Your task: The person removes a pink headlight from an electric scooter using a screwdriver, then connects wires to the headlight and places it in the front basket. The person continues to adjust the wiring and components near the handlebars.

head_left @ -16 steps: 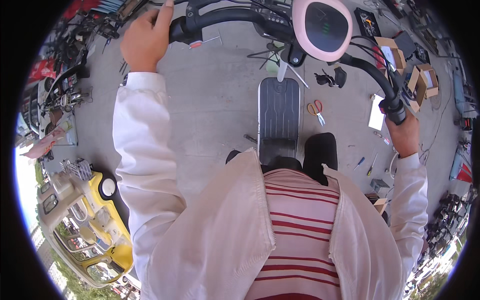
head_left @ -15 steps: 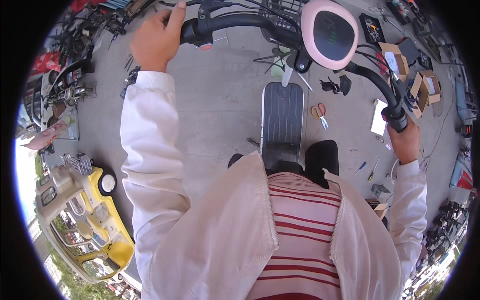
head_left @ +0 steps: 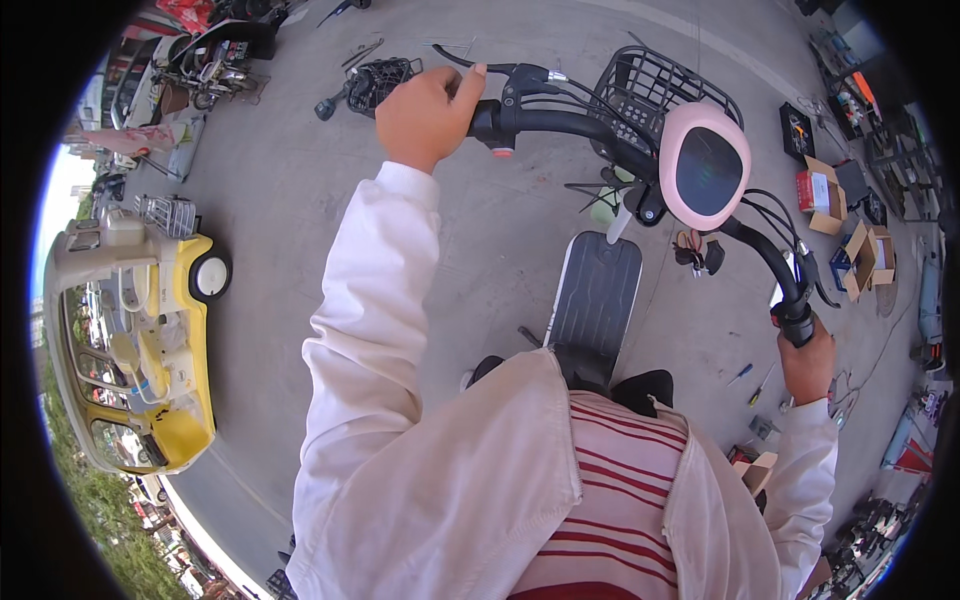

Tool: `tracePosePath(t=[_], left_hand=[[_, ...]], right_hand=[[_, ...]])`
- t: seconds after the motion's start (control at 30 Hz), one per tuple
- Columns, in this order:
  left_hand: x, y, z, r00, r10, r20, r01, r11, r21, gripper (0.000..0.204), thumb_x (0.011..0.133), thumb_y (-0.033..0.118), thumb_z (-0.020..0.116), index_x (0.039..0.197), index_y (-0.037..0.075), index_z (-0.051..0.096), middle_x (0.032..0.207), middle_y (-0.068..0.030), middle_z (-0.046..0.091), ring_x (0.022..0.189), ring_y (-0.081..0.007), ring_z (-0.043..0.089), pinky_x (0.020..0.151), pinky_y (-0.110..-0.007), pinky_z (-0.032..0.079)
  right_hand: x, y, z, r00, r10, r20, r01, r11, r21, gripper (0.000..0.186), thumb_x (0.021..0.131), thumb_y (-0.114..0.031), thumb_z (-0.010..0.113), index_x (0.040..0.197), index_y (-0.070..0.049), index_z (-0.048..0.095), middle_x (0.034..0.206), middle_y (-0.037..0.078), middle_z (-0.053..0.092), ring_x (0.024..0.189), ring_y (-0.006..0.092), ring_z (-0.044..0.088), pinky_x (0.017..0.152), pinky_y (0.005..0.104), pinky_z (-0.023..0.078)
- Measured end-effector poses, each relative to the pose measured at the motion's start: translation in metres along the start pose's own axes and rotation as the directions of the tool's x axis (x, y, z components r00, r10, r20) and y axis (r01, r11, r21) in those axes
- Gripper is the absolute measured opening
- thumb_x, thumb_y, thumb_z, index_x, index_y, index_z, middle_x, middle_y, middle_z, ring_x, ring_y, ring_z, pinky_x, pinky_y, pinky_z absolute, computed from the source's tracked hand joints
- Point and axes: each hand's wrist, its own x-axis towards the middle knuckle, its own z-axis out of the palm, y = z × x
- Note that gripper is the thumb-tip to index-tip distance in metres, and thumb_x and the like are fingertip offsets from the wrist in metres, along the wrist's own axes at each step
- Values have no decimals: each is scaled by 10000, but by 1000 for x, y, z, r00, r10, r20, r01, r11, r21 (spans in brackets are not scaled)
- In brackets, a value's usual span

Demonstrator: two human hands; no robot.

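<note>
I have hold of an electric scooter's handlebar [head_left: 570, 123] with both hands. My left hand [head_left: 425, 118] is closed round the left grip, its thumb sticking up near the brake lever [head_left: 455, 57]. Lower down at the right, my right hand [head_left: 808, 365] wraps the right grip, most of which it hides. Between them sits a pink-rimmed oval display [head_left: 708, 168] with a dark screen. A black wire basket [head_left: 650, 75] is mounted ahead of the bar. Beneath, the ribbed grey footboard [head_left: 600, 285] runs back toward my body.
A yellow-and-beige three-wheeled vehicle [head_left: 190, 340] stands at the left. Opened cardboard boxes [head_left: 858, 262] lie on the concrete floor at the right, with a screwdriver [head_left: 740, 374] nearer me. A black toolbox [head_left: 796, 132] and shelving [head_left: 885, 150] are farther off.
The handlebar and display sit lower in view, and the left grip is farther right. More of the basket shows. The yellow vehicle appears higher. Both hands keep their hold.
</note>
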Motion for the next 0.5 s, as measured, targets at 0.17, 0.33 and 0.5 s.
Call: tracePosePath(t=[0.17,0.33,0.5], left_hand=[[-90,-74,-57,999,-21,-31,21,1000,-20,531,845,570,493,631,110,651,560,-82,592,549,-289,592,505,-375,428],[-163,-154,-101,1000,17,-11,-18,996,-84,531,857,538,521,603,84,625,520,-95,539,491,-293,534,468,-384,378],[-223,-221,-142,997,6,71,2,994,-107,503,851,506,548,575,90,603,517,-95,546,485,-297,538,458,-393,378]], right_hand=[[-109,-39,23,999,-45,-23,45,999,7,259,701,-127,662,946,-41,648,777,184,658,747,381,640,714,383,502],[-207,-78,47,1000,-26,11,26,997,-67,265,667,-128,682,915,-39,658,742,174,650,698,362,637,685,381,500],[-289,-99,78,1000,-6,3,6,985,-173,308,635,-180,711,909,-51,657,740,189,649,720,385,634,687,421,503]])
